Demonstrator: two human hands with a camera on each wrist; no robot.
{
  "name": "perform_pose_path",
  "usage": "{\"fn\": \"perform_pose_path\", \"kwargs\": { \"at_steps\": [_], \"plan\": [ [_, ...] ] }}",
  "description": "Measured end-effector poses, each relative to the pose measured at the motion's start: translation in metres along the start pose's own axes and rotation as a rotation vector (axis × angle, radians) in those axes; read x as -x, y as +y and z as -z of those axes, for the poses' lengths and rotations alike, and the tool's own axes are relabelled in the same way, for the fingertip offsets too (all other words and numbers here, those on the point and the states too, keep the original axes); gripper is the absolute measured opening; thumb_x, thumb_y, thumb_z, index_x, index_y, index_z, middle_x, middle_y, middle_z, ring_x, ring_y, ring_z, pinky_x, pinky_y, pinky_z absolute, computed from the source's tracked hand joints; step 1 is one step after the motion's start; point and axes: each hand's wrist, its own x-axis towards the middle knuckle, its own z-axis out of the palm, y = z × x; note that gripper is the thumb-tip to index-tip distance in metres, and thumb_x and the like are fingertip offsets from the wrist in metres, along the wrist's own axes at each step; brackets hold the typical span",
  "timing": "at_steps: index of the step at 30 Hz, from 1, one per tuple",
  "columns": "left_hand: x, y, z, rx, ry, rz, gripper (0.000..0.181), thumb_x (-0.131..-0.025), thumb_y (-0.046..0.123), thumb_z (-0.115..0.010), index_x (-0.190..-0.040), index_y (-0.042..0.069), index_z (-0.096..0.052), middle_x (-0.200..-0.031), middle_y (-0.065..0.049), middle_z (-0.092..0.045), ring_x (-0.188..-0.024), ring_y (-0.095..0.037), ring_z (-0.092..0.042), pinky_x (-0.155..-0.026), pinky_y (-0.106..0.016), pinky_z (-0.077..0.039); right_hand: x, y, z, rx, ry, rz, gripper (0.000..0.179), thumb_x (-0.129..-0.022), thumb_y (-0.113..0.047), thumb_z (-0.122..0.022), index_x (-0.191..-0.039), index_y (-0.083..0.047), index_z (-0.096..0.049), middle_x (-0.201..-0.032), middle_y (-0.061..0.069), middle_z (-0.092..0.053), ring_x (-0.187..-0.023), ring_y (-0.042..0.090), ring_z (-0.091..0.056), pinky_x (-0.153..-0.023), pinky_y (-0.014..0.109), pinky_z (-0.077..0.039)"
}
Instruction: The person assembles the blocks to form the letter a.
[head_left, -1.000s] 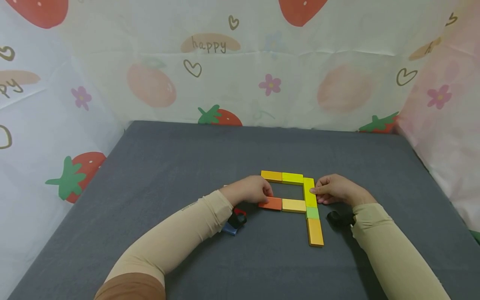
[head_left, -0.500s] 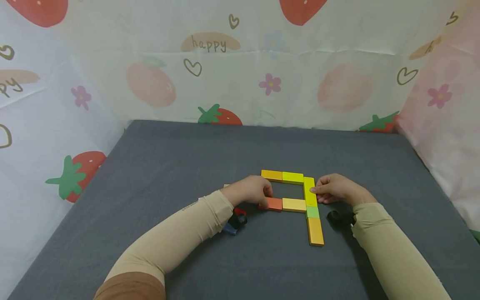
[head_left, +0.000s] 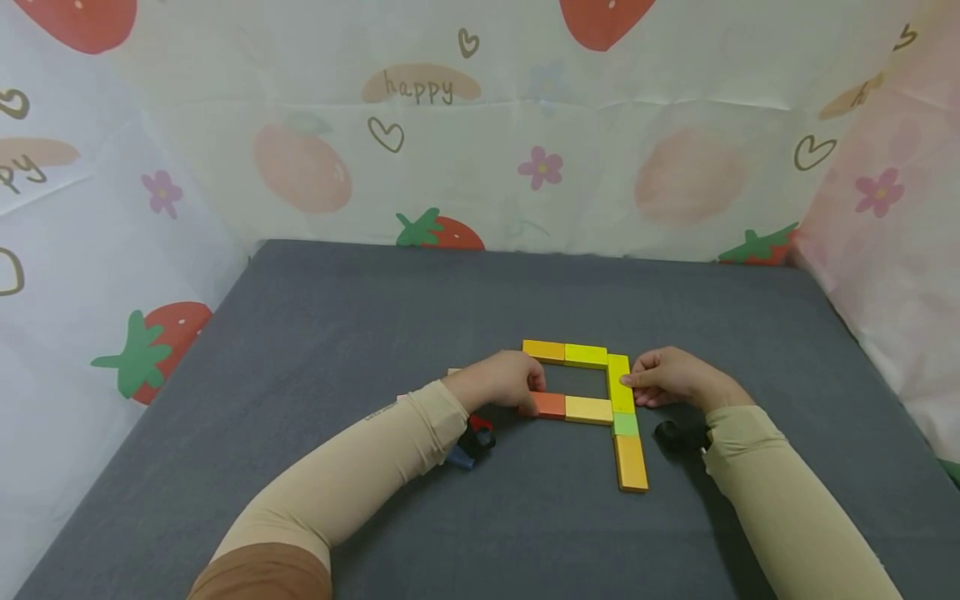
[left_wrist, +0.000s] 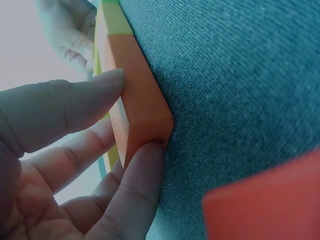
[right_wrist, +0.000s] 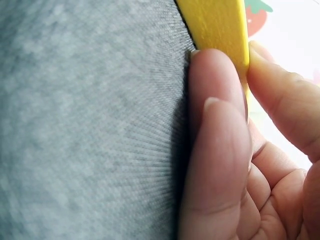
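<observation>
Flat coloured blocks lie joined on the cloth. My left hand [head_left: 501, 379] is at the free end of the lower row, pinching the orange-red block [head_left: 551, 406]; in the left wrist view the thumb lies along one side of that block [left_wrist: 142, 90] and a finger bears on its end. My right hand [head_left: 678, 379] has its thumb on the long yellow block [head_left: 619, 371] and its curled fingers against the outer side. A pale yellow block [head_left: 588, 410] sits between the orange-red one and the column. Below are a green block [head_left: 626, 424] and an amber block [head_left: 631, 462].
The top row holds an amber-orange block [head_left: 543, 351] and a bright yellow block [head_left: 585, 357]. A blue block [head_left: 459, 457] and a red block [head_left: 481, 424] lie partly hidden by the left wrist and its black strap. Grey cloth [head_left: 360, 300] covers the table.
The orange-red block and its pale yellow neighbour have shifted very slightly upward and rightward, closer in line with the column. The right hand stays where it was.
</observation>
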Motion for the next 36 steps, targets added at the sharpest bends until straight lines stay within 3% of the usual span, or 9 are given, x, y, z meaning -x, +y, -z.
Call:
{"fn": "perform_pose_path", "kwargs": {
  "at_steps": [8, 18, 29, 36],
  "plan": [
    [0.000, -0.002, 0.001, 0.035, -0.010, -0.009, 0.016, -0.085, 0.017, -0.075, -0.100, 0.015, -0.070, -0.104, -0.002, -0.068, -0.085, -0.015, -0.056, -0.076, -0.029, -0.048, 0.000, 0.000, 0.000, -0.005, 0.000, -0.008, 0.021, -0.093, -0.027, -0.065, -0.082, -0.010, -0.064, -0.068, -0.003, -0.063, -0.062, 0.008, -0.060, -0.063, 0.022, -0.053],
    [0.002, -0.019, 0.008, 0.108, 0.006, -0.046, 0.018, -0.085, 0.015, -0.074, -0.103, 0.014, -0.071, -0.101, -0.001, -0.068, -0.087, -0.013, -0.059, -0.076, -0.026, -0.049, -0.002, 0.001, 0.000, -0.007, 0.004, -0.012, 0.021, -0.094, -0.027, -0.065, -0.082, -0.010, -0.064, -0.068, -0.003, -0.063, -0.062, 0.008, -0.060, -0.063, 0.022, -0.054],
    [0.022, -0.037, 0.031, 0.187, 0.076, 0.002, 0.020, -0.089, 0.013, -0.069, -0.110, 0.013, -0.069, -0.102, -0.002, -0.066, -0.093, -0.017, -0.058, -0.084, -0.032, -0.050, 0.001, -0.001, -0.001, 0.003, -0.002, 0.007, 0.021, -0.094, -0.028, -0.065, -0.082, -0.010, -0.063, -0.068, -0.004, -0.063, -0.063, 0.007, -0.061, -0.063, 0.022, -0.053],
    [0.031, -0.049, 0.037, 0.257, 0.113, 0.024, 0.020, -0.091, 0.011, -0.067, -0.111, 0.011, -0.069, -0.103, -0.004, -0.065, -0.096, -0.019, -0.058, -0.087, -0.034, -0.051, 0.001, 0.001, 0.000, 0.007, 0.002, 0.014, 0.021, -0.094, -0.027, -0.065, -0.083, -0.010, -0.064, -0.069, -0.003, -0.063, -0.063, 0.008, -0.061, -0.063, 0.022, -0.053]
  ]
}}
